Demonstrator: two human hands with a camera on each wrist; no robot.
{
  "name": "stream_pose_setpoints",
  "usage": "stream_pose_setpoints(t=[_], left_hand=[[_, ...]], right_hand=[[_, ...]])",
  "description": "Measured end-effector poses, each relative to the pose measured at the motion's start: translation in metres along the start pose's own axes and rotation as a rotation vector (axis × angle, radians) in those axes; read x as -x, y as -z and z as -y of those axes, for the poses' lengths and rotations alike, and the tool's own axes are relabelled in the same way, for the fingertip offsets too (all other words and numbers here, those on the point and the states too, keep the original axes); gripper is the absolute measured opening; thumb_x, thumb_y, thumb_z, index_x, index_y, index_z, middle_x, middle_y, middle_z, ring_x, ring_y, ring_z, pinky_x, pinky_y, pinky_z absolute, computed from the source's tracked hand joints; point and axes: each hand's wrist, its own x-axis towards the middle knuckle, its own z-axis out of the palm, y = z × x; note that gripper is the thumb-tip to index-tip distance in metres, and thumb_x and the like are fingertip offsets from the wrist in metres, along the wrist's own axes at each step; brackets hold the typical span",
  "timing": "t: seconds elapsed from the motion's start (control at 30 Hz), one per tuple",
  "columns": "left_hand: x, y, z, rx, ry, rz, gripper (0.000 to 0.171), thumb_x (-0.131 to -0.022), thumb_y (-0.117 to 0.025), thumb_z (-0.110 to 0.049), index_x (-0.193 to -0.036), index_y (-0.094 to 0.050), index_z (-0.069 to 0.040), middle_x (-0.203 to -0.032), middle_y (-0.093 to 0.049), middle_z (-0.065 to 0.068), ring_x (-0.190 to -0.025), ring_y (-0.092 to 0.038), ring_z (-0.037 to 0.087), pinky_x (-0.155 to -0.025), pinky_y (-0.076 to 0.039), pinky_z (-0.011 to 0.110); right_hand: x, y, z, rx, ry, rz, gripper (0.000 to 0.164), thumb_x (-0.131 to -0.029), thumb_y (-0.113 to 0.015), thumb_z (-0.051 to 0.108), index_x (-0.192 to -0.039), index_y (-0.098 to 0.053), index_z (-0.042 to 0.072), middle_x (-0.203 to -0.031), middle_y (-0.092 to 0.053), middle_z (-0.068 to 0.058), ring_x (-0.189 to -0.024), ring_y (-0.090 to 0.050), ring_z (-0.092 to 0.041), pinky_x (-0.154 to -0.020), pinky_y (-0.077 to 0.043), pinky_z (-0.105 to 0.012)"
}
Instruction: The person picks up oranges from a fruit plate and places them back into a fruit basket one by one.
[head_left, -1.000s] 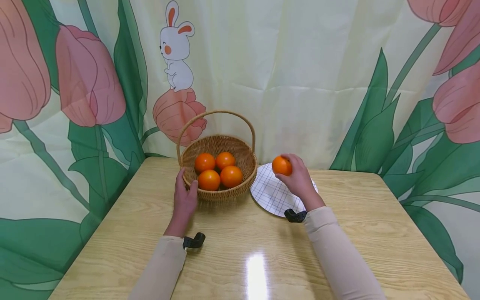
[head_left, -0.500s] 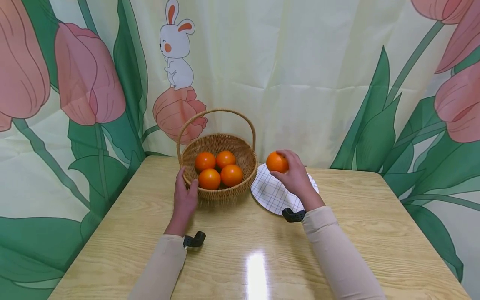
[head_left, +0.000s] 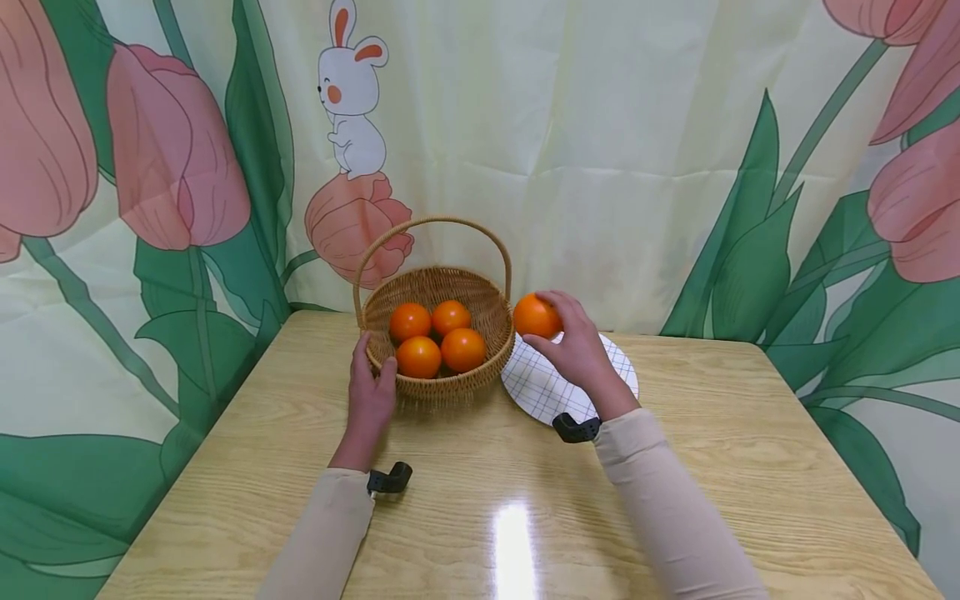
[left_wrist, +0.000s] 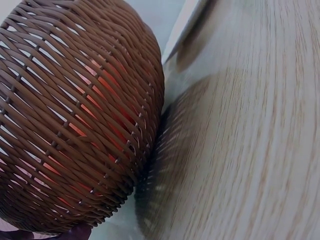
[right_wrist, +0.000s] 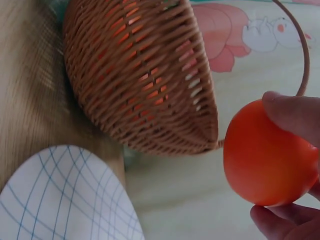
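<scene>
My right hand (head_left: 576, 348) holds a smooth round orange (head_left: 537, 316) between thumb and fingers, raised beside the basket's right rim. In the right wrist view the held orange (right_wrist: 270, 152) sits apart from the wicker wall. The brown wicker basket (head_left: 450, 389), with a tall arched handle, stands upright on the table. Several oranges (head_left: 418, 358) lie inside it. At the basket's left front, my left hand (head_left: 371, 392) grips the rim, thumb at the front and fingers along the side. Only its fingertips show in the left wrist view, under the woven basket wall (left_wrist: 75, 115).
A round white plate (head_left: 543, 390) with a dark grid pattern lies right of the basket, partly under my right hand. Both stand near the back of the wooden table (head_left: 465, 483). Behind hangs a curtain (head_left: 615, 167) printed with tulips and a rabbit.
My right hand has carried the orange left and slightly up, from above the plate to close by the basket's right rim. The left hand and basket stay put.
</scene>
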Motion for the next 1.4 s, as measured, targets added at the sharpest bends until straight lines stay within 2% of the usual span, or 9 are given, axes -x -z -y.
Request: stream_pose_setpoints(t=[0.3,0.67,0.87,1.1,1.27,1.4], left_hand=[[-0.001,-0.002,-0.002,0.016,-0.014,-0.018,0.062,-0.099,-0.047,-0.025,-0.154,-0.019,-0.019,-0.158,-0.022,0.011,-0.145,-0.025,0.032,-0.115,-0.028,0.053],[-0.002,0.001,-0.005,0.002,0.024,-0.004,0.064,-0.099,-0.048,-0.028,-0.155,-0.017,-0.022,-0.160,-0.020,0.008,-0.146,-0.025,0.030,-0.115,-0.028,0.053],[-0.001,0.002,-0.008,-0.001,0.053,0.002,0.065,-0.098,-0.050,-0.028,-0.154,-0.017,-0.022,-0.159,-0.022,0.010,-0.145,-0.027,0.031,-0.114,-0.029,0.052],[0.001,0.001,-0.009,-0.018,0.088,0.018,0.067,-0.097,-0.051,-0.030,-0.155,-0.017,-0.023,-0.159,-0.023,0.013,-0.141,-0.034,0.035,-0.109,-0.037,0.053],[0.002,0.002,-0.008,-0.022,0.080,0.008,0.066,-0.097,-0.051,-0.031,-0.154,-0.019,-0.023,-0.158,-0.025,0.014,-0.139,-0.037,0.036,-0.108,-0.039,0.052],[0.001,0.002,-0.008,-0.016,0.082,0.008,0.066,-0.097,-0.051,-0.030,-0.154,-0.019,-0.024,-0.158,-0.025,0.013,-0.139,-0.036,0.036,-0.109,-0.037,0.053]], right_hand=[[-0.007,-0.008,0.011,-0.031,0.027,-0.010,0.068,-0.083,-0.076,0.034,-0.142,-0.046,0.022,-0.149,-0.041,-0.008,-0.131,-0.046,-0.032,-0.104,-0.043,-0.052],[-0.010,-0.020,0.025,-0.050,0.078,0.001,0.066,-0.084,-0.074,0.036,-0.143,-0.045,0.024,-0.149,-0.042,-0.005,-0.132,-0.046,-0.030,-0.104,-0.043,-0.049],[-0.011,-0.033,0.032,-0.060,0.109,0.037,0.065,-0.086,-0.072,0.039,-0.143,-0.045,0.026,-0.150,-0.041,-0.005,-0.132,-0.046,-0.030,-0.103,-0.045,-0.049],[-0.008,-0.048,0.035,-0.072,0.085,0.110,0.063,-0.086,-0.071,0.041,-0.143,-0.046,0.029,-0.150,-0.039,-0.007,-0.121,-0.054,-0.029,-0.086,-0.055,-0.041],[-0.010,-0.055,0.039,-0.035,0.115,0.136,0.063,-0.085,-0.072,0.043,-0.141,-0.049,0.025,-0.143,-0.045,-0.007,-0.123,-0.052,-0.030,-0.096,-0.050,-0.046],[-0.010,-0.059,0.044,-0.006,0.119,0.181,0.064,-0.085,-0.071,0.045,-0.140,-0.050,0.024,-0.142,-0.046,-0.006,-0.122,-0.053,-0.030,-0.097,-0.049,-0.047]])
